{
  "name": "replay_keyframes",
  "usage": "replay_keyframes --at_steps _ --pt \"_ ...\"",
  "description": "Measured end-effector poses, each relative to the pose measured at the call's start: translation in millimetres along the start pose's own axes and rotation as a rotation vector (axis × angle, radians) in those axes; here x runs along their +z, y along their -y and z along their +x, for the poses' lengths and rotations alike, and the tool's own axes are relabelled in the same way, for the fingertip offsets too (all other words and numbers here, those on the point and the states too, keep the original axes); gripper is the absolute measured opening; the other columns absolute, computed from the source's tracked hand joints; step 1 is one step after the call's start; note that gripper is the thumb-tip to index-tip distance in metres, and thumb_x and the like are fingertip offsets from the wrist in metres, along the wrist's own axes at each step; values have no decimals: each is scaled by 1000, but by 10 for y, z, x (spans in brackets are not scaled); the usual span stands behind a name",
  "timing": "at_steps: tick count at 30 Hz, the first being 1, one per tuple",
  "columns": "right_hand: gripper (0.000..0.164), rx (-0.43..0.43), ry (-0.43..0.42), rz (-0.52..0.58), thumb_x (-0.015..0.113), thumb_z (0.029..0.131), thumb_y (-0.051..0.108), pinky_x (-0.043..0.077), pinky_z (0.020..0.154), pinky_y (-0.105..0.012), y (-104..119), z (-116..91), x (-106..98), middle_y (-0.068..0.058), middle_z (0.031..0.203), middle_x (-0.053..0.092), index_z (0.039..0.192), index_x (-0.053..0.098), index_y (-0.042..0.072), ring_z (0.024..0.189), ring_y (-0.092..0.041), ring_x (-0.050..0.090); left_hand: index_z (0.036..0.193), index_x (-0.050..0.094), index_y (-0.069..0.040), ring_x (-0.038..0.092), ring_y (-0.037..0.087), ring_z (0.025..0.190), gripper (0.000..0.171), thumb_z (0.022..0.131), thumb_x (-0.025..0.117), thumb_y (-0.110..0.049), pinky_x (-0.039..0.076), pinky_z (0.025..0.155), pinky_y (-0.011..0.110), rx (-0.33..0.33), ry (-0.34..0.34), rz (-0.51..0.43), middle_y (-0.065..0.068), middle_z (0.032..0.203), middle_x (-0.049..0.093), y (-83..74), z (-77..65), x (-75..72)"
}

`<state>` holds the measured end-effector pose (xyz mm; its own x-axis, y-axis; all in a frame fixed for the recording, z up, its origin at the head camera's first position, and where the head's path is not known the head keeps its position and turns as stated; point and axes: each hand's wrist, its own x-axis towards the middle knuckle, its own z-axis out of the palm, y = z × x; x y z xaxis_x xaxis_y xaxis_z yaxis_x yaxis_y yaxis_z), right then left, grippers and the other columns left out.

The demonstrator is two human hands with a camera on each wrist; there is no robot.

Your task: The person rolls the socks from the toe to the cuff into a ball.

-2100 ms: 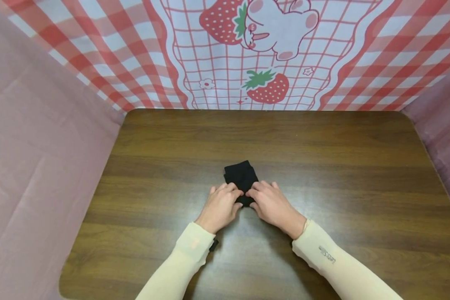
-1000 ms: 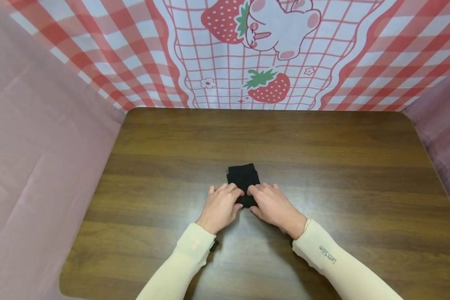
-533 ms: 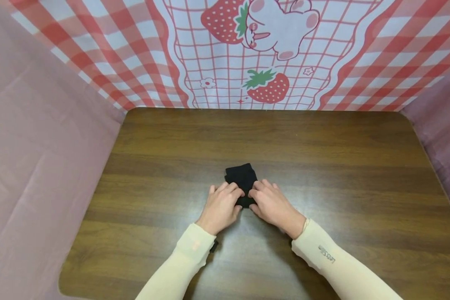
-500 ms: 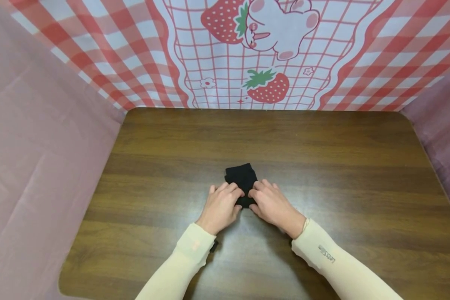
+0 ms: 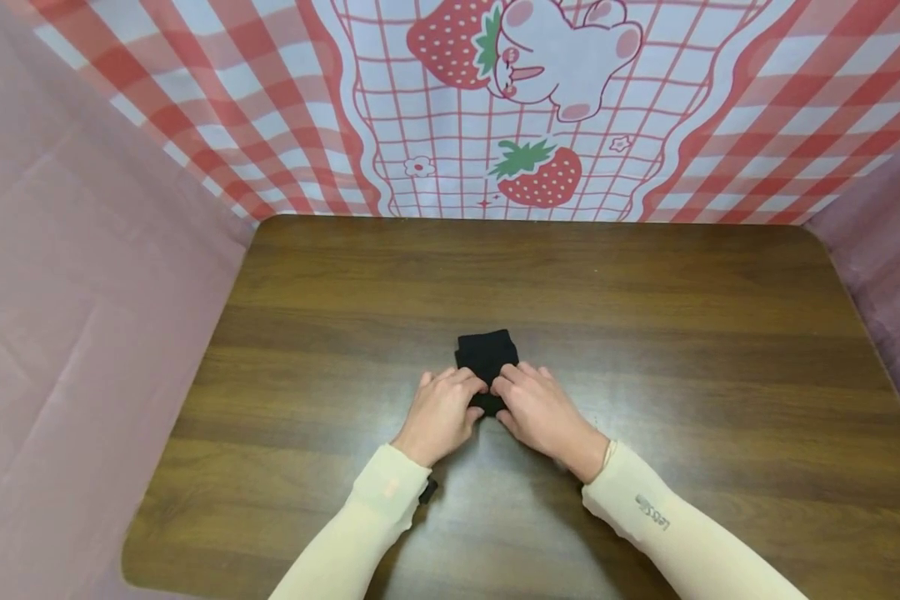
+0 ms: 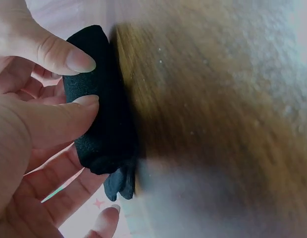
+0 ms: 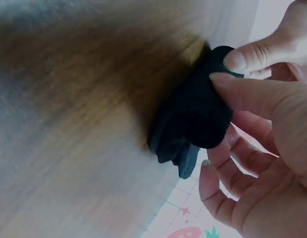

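A black folded cloth (image 5: 486,352) lies near the middle of the table, its near end rolled into a thick tube and its far end flat in offset layers. My left hand (image 5: 438,415) pinches the left part of the roll between thumb and fingers. On the right part, my right hand (image 5: 542,417) does the same, thumb on the near side. Both wrist views show the black roll (image 6: 106,124) held from each end, with loose layers of the cloth (image 7: 185,158) sticking out beyond the tube. Whether it is socks or another garment I cannot tell.
The brown wooden table (image 5: 645,317) has rounded corners. Behind it hangs a red-and-white checked cloth (image 5: 270,100) with strawberries printed on it. Pink fabric (image 5: 60,333) borders the left side, and more pink fabric (image 5: 885,250) the right.
The black cloth has turned slightly back and forth, its far end now a little to the right. The right hand has moved slightly left, closer to the left hand. Both keep their hold.
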<state>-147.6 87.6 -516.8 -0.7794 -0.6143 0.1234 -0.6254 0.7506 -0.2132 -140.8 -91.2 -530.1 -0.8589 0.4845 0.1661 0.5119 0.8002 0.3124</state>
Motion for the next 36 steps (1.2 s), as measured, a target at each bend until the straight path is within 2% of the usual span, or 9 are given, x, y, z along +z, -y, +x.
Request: replay_keyframes --at_steps 6,15,23,28,36 --pt "24 -42 -10 10 86 74 12 41 64 -35 -21 14 -1 -4 88 64 93 72 6 81 -24 60 105 73 -13 62 17 97 24 83 81 -15 41 75 36 -16 4 -42 -2 105 68 17 3 15" --pt "19 -36 122 47 80 80 12 39 63 -37 -80 115 -90 -5 89 65 97 75 6 81 -26 63 111 69 -15 57 20 98 34 81 83 -22 40 76 39 -22 16 9 -1 108 62 -6 -22 -11" --pt "16 -47 172 134 78 83 9 51 69 -44 -113 134 -125 -8 88 65 97 74 2 79 -25 65 106 70 -16 57 18 97 32 78 83 -17 38 75 38 0 -16 58 -3 105 63 -3 -16 -3" --pt "13 -32 172 192 76 82 6 53 69 -39 -99 127 -134 -9 87 65 93 73 0 76 -22 63 105 72 -15 59 17 94 30 77 83 -16 38 75 38 15 -27 53 -4 102 65 11 -17 -3" --pt "11 11 189 200 75 83 2 55 70 -37 -48 138 -141 -12 91 69 93 72 -2 80 -24 67 102 73 -15 60 16 92 27 77 83 -17 38 75 37 26 -41 58 -4 100 66 26 -23 -8"
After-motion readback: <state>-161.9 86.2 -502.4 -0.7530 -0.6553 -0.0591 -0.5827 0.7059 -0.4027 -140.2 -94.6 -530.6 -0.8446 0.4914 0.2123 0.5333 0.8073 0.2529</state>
